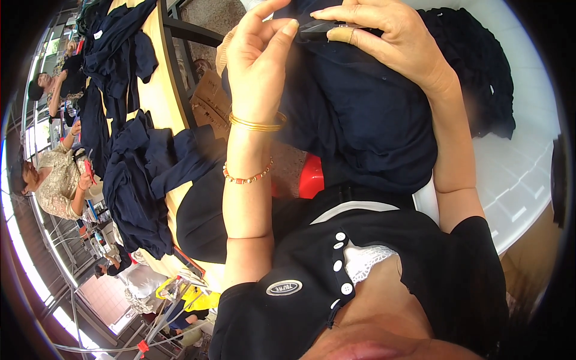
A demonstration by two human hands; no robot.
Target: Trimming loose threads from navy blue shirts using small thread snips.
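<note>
A dark navy garment (378,132) lies bunched over my lap, between my two forearms. Above its far part, my left hand (261,54) is closed in a pinch, thumb against finger; whatever is between those fingertips is too small to make out. My right hand (390,45) grips small metal thread snips (321,27), their blades pointing toward my left fingertips. A tan covering (341,35) wraps the tip of my right thumb. Gold bangles and a beaded bracelet circle my left wrist and forearm.
At right stands a large white tub (522,174) with more navy cloth (480,66) in it. On the left, a wooden table (171,102) carries heaped navy garments (138,174). A cardboard box (210,99) sits under it. Co-workers (57,180) are beyond the table.
</note>
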